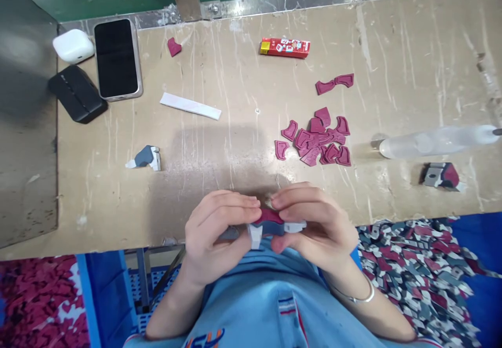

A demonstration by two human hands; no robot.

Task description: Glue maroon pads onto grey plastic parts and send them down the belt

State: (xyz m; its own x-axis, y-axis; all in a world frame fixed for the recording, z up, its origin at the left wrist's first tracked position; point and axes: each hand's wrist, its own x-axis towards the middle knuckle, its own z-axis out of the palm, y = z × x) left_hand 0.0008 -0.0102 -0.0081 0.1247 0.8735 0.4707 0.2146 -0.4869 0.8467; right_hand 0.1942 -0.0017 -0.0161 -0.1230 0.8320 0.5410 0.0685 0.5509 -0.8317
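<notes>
Between my hands, just over the table's front edge, is a small plastic part (273, 227) in white, dark blue-grey and maroon. My left hand (219, 228) grips its left end, fingers on top and thumb beneath. The other end is pinched by the fingers of my right hand (317, 220). Beyond them lies a loose pile of flat maroon plastic pieces (319, 139). A similar white and blue-grey part (145, 157) rests on the table to the left. Another part with a maroon face (442, 175) sits at the right.
A clear bottle (435, 141) lies at the right. At the back are a phone (117, 58), a white case (73, 46), a black device (78, 94) and a red box (285, 47). A white strip (191, 106) lies nearer. Blue bins (105, 296) of pieces flank me below the table.
</notes>
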